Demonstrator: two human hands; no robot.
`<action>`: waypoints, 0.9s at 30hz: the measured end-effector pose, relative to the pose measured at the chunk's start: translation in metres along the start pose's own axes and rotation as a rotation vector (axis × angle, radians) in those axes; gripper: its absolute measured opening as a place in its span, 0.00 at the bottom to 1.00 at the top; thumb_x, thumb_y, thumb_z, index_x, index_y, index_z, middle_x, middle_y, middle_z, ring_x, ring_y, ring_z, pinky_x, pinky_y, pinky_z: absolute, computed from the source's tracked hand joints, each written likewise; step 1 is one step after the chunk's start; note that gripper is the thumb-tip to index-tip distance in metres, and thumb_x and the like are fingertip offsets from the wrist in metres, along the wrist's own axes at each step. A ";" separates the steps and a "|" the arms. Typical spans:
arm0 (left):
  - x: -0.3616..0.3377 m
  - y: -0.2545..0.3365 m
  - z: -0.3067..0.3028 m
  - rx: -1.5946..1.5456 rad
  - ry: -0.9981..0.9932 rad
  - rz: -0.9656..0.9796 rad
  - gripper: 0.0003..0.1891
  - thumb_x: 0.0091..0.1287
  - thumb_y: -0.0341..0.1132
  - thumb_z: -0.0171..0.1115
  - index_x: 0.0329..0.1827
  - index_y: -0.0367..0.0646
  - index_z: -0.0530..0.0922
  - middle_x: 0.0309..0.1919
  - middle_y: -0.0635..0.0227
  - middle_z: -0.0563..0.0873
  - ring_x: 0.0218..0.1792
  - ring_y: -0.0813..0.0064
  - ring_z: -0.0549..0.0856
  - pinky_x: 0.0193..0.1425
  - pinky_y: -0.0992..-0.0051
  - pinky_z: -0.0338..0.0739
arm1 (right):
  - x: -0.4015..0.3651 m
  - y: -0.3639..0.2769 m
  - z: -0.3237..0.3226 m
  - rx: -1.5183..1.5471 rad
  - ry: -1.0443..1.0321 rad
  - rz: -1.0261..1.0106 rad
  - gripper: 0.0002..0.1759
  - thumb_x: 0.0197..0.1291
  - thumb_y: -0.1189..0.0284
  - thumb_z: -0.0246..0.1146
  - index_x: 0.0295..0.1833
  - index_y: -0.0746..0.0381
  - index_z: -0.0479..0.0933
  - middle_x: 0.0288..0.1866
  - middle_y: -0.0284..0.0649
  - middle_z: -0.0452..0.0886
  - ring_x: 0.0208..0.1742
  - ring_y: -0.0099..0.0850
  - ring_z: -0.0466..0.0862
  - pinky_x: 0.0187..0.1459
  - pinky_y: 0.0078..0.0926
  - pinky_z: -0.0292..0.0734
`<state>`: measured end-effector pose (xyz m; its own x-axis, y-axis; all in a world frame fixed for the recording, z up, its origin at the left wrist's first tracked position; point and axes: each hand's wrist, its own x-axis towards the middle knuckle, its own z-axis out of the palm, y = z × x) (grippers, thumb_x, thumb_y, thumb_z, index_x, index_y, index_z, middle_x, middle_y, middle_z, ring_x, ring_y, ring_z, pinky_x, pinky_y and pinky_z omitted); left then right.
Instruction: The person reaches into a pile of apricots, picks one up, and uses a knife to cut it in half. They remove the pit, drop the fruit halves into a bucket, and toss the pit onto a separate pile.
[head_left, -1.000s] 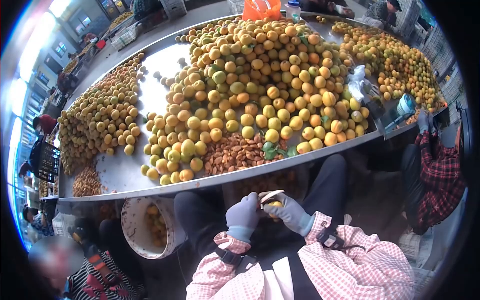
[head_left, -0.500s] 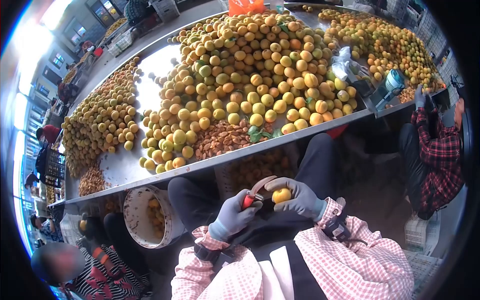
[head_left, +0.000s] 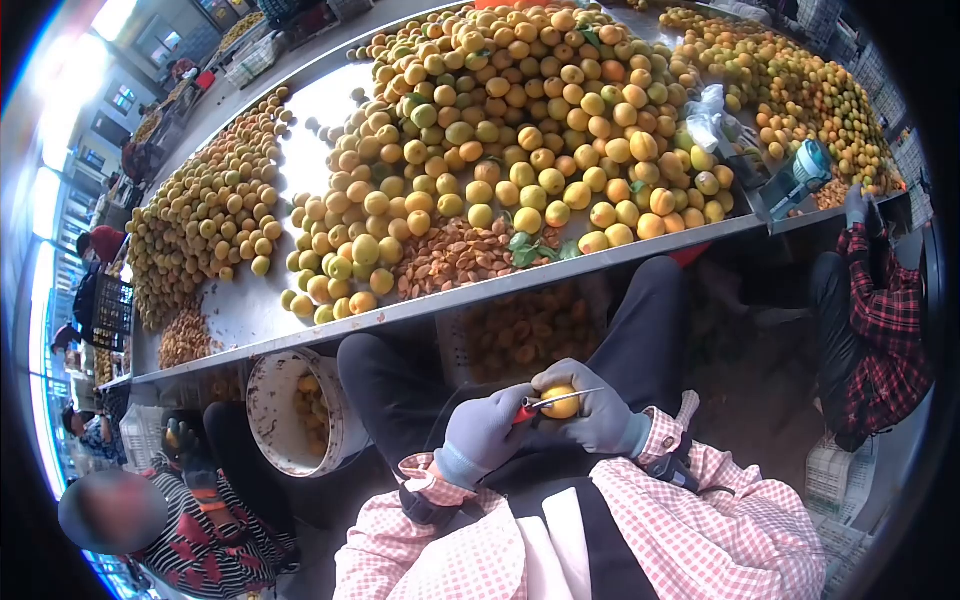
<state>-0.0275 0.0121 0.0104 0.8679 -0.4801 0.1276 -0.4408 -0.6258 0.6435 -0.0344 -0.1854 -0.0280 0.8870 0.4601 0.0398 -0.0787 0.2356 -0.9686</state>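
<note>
My left hand (head_left: 487,430), in a grey glove, is closed round the red handle of a small knife (head_left: 525,411). The thin blade lies across a yellow apricot (head_left: 559,402), which my right hand (head_left: 597,408), also gloved, grips between thumb and fingers. Both hands are close together above my lap. Beyond them on the metal table (head_left: 440,305) are a large heap of apricots (head_left: 500,110) and a pile of brown pits (head_left: 455,262) with green leaves (head_left: 535,250) beside it.
A white bucket (head_left: 345,425) with apricots stands left of my knees. Under the table edge is a crate of apricot pieces (head_left: 520,335). Co-workers sit at lower left (head_left: 215,540) and right (head_left: 888,320). A blue-lidded bottle (head_left: 805,170) stands on the table at right.
The knife has come from beside the apricot onto it, its blade now pointing right. My hands have drawn together. The view has shifted slightly.
</note>
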 end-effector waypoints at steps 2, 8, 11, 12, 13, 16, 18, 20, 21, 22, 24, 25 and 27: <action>-0.003 -0.002 0.002 0.032 -0.021 -0.001 0.19 0.56 0.34 0.69 0.50 0.43 0.77 0.32 0.56 0.85 0.30 0.53 0.85 0.31 0.65 0.78 | -0.002 -0.002 0.001 -0.010 -0.011 -0.004 0.30 0.47 0.88 0.62 0.59 0.61 0.68 0.55 0.37 0.71 0.56 0.25 0.73 0.61 0.25 0.66; -0.012 -0.012 0.014 0.072 -0.050 0.014 0.25 0.55 0.31 0.67 0.58 0.43 0.74 0.38 0.61 0.83 0.34 0.57 0.85 0.33 0.65 0.78 | -0.006 0.003 0.010 -0.125 0.053 -0.050 0.32 0.40 0.90 0.56 0.56 0.59 0.68 0.54 0.37 0.70 0.55 0.28 0.73 0.60 0.25 0.67; -0.011 -0.011 0.020 0.069 -0.008 0.013 0.26 0.54 0.31 0.66 0.58 0.42 0.73 0.39 0.60 0.84 0.34 0.57 0.85 0.34 0.65 0.78 | -0.005 0.002 0.020 0.283 0.160 0.183 0.30 0.40 0.89 0.57 0.55 0.60 0.69 0.54 0.39 0.70 0.53 0.31 0.74 0.58 0.27 0.69; -0.010 -0.011 0.023 0.054 0.009 0.006 0.26 0.54 0.30 0.67 0.58 0.42 0.73 0.38 0.59 0.84 0.34 0.57 0.85 0.34 0.64 0.79 | -0.002 0.002 0.019 0.060 0.192 0.060 0.30 0.41 0.88 0.58 0.55 0.60 0.69 0.53 0.40 0.71 0.53 0.32 0.74 0.57 0.28 0.70; -0.009 -0.012 0.025 0.039 0.028 0.002 0.26 0.53 0.30 0.67 0.58 0.41 0.73 0.38 0.58 0.84 0.35 0.56 0.85 0.35 0.63 0.79 | 0.001 0.002 0.018 -0.164 0.222 -0.064 0.30 0.41 0.88 0.59 0.55 0.60 0.69 0.52 0.41 0.71 0.53 0.33 0.75 0.55 0.29 0.71; -0.010 -0.018 0.031 -0.068 -0.031 -0.080 0.24 0.54 0.31 0.68 0.55 0.42 0.73 0.36 0.54 0.84 0.35 0.53 0.84 0.35 0.62 0.78 | 0.011 -0.010 0.011 -0.686 0.199 -0.409 0.29 0.42 0.88 0.61 0.54 0.60 0.68 0.50 0.41 0.73 0.52 0.33 0.76 0.54 0.29 0.71; -0.007 -0.028 0.036 -0.169 -0.044 -0.053 0.23 0.54 0.32 0.69 0.53 0.43 0.73 0.34 0.53 0.84 0.34 0.51 0.84 0.35 0.61 0.78 | 0.011 -0.008 0.007 -0.695 0.161 -0.352 0.30 0.42 0.88 0.62 0.54 0.60 0.68 0.50 0.40 0.73 0.52 0.31 0.76 0.55 0.28 0.72; -0.006 -0.035 0.032 -0.314 -0.108 -0.043 0.22 0.56 0.35 0.71 0.50 0.44 0.71 0.33 0.50 0.83 0.34 0.46 0.83 0.35 0.60 0.77 | 0.010 -0.005 0.005 -0.702 0.118 -0.295 0.30 0.42 0.89 0.64 0.54 0.60 0.68 0.50 0.40 0.74 0.52 0.30 0.76 0.56 0.28 0.72; -0.008 -0.037 0.030 -0.316 -0.110 -0.046 0.22 0.56 0.35 0.71 0.50 0.44 0.71 0.33 0.50 0.83 0.34 0.46 0.83 0.35 0.60 0.77 | 0.007 -0.004 0.008 -0.317 0.095 -0.004 0.29 0.44 0.87 0.66 0.54 0.60 0.68 0.50 0.40 0.73 0.52 0.30 0.76 0.56 0.28 0.72; -0.009 -0.040 0.030 -0.296 -0.173 -0.066 0.22 0.56 0.34 0.71 0.51 0.43 0.71 0.33 0.50 0.83 0.35 0.46 0.83 0.35 0.60 0.77 | 0.006 -0.002 0.008 0.069 0.068 0.277 0.29 0.46 0.85 0.68 0.54 0.60 0.68 0.49 0.40 0.73 0.52 0.30 0.76 0.56 0.28 0.72; -0.007 -0.040 0.029 -0.275 -0.238 -0.081 0.23 0.56 0.34 0.71 0.52 0.43 0.70 0.33 0.50 0.83 0.35 0.46 0.83 0.36 0.60 0.77 | 0.010 0.002 0.004 0.113 0.062 0.321 0.28 0.47 0.84 0.69 0.55 0.60 0.68 0.50 0.39 0.73 0.52 0.29 0.76 0.57 0.28 0.71; -0.005 -0.037 0.027 -0.260 -0.249 -0.117 0.24 0.55 0.34 0.72 0.52 0.43 0.70 0.34 0.50 0.83 0.37 0.45 0.83 0.37 0.61 0.77 | 0.012 0.004 0.002 0.159 0.058 0.365 0.27 0.49 0.82 0.70 0.55 0.60 0.68 0.51 0.38 0.73 0.53 0.29 0.76 0.57 0.27 0.71; -0.002 -0.030 0.023 -0.249 -0.264 -0.153 0.25 0.55 0.33 0.72 0.53 0.43 0.70 0.35 0.49 0.83 0.39 0.45 0.83 0.39 0.62 0.78 | 0.015 0.003 -0.003 -0.172 0.045 0.175 0.27 0.51 0.81 0.70 0.55 0.60 0.68 0.52 0.37 0.72 0.54 0.27 0.76 0.58 0.26 0.71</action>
<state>-0.0213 0.0177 -0.0270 0.8162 -0.5547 -0.1618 -0.2137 -0.5499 0.8074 -0.0205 -0.1802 -0.0311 0.8864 0.4413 -0.1396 -0.1578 0.0046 -0.9875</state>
